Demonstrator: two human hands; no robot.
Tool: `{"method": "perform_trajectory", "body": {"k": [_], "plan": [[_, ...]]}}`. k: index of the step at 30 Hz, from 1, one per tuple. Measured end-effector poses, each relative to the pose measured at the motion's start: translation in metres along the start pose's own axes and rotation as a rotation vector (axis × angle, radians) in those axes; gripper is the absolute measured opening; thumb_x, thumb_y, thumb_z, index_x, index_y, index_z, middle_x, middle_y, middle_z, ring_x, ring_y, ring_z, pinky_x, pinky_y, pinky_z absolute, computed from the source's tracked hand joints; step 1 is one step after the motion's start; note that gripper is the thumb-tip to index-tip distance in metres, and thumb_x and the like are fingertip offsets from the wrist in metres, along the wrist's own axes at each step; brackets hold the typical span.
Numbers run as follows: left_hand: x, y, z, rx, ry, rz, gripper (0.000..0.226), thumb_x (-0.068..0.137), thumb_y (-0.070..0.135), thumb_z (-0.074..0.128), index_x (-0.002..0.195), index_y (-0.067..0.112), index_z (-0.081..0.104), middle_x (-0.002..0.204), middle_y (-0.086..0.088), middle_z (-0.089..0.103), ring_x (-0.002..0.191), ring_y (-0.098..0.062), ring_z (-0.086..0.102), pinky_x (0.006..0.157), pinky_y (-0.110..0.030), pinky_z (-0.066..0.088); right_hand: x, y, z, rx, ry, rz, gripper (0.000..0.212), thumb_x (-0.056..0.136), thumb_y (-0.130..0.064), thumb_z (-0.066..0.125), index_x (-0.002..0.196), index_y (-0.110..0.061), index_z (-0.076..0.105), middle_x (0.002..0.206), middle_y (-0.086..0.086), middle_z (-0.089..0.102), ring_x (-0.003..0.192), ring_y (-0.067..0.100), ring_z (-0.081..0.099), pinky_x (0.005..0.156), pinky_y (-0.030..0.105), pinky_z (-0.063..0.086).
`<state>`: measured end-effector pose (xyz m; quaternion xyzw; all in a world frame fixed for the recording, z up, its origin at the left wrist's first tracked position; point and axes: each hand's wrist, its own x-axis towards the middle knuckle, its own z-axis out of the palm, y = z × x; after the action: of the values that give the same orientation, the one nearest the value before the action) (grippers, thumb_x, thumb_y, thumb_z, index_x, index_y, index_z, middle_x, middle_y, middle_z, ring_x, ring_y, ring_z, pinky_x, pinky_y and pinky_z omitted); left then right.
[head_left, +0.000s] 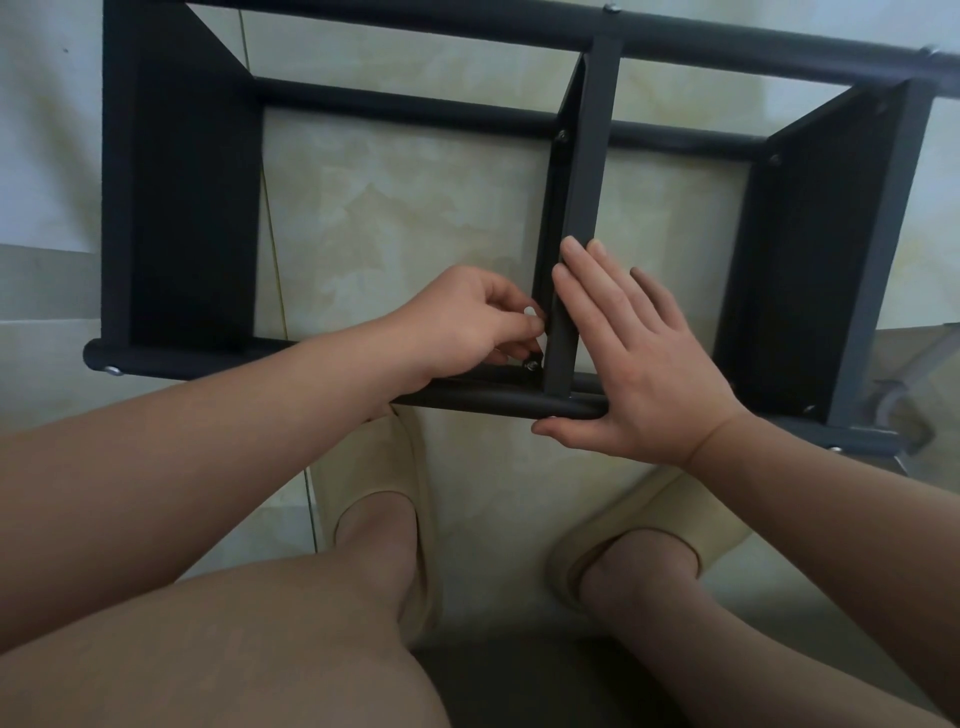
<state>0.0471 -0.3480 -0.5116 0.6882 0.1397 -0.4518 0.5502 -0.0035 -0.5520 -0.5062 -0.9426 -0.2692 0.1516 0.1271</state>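
Black metal frame (171, 208) lying flat on the tiled floor (415, 208), grey centre bar (587, 208) crossing it front to back onto the near round tube (493, 402), small bolt (530, 365) at the bar's near left foot.

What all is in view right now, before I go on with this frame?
Frame: one, black, lying on the floor.
Centre bar: one, dark grey, across the frame's middle.
Bolt: one, silvery, at the bar's near end.
Small piece: one, white, in the left fingertips.
Floor tiles: several, beige, under the frame.
Slippers: two, cream, on the feet.
Left hand: one, pinches the white piece.
Right hand: one, flat against the bar.
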Motion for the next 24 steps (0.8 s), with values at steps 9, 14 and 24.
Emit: {"method": "perform_trajectory", "body": {"k": [9, 14, 24], "plan": [[-0.0039, 0.0067, 0.0005, -0.125, -0.045, -0.095, 0.009, 0.096, 0.015, 0.065, 0.09, 0.009, 0.067, 0.073, -0.001, 0.073, 0.074, -0.013, 0.071, 0.068, -0.024, 0.057, 0.0003, -0.0002, -0.0008, 0.002, -0.006, 0.002, 0.115, 0.082, -0.08, 0.051, 0.16, -0.003, 0.018, 0.17, 0.011, 0.006, 0.157, 0.025, 0.002, 0.123, 0.055, 0.019], [-0.0042, 0.008, -0.0019, -0.133, -0.096, -0.141, 0.011, 0.099, 0.013, 0.061, 0.089, 0.008, 0.065, 0.071, -0.002, 0.074, 0.071, -0.013, 0.072, 0.072, -0.025, 0.06, 0.0003, 0.0001, -0.0003, -0.003, -0.012, 0.002, 0.115, 0.082, -0.081, 0.05, 0.161, -0.004, 0.016, 0.17, 0.01, 0.004, 0.157, 0.025, 0.0, 0.124, 0.055, 0.018], [-0.0035, 0.0068, -0.0053, -0.039, -0.12, -0.094, 0.016, 0.101, 0.01, 0.056, 0.087, 0.008, 0.065, 0.073, -0.001, 0.073, 0.078, -0.015, 0.071, 0.082, -0.028, 0.06, 0.0005, 0.0001, -0.0005, 0.002, -0.011, 0.001, 0.116, 0.082, -0.081, 0.052, 0.161, -0.003, 0.016, 0.17, 0.01, 0.005, 0.157, 0.025, 0.001, 0.123, 0.055, 0.019]]}}
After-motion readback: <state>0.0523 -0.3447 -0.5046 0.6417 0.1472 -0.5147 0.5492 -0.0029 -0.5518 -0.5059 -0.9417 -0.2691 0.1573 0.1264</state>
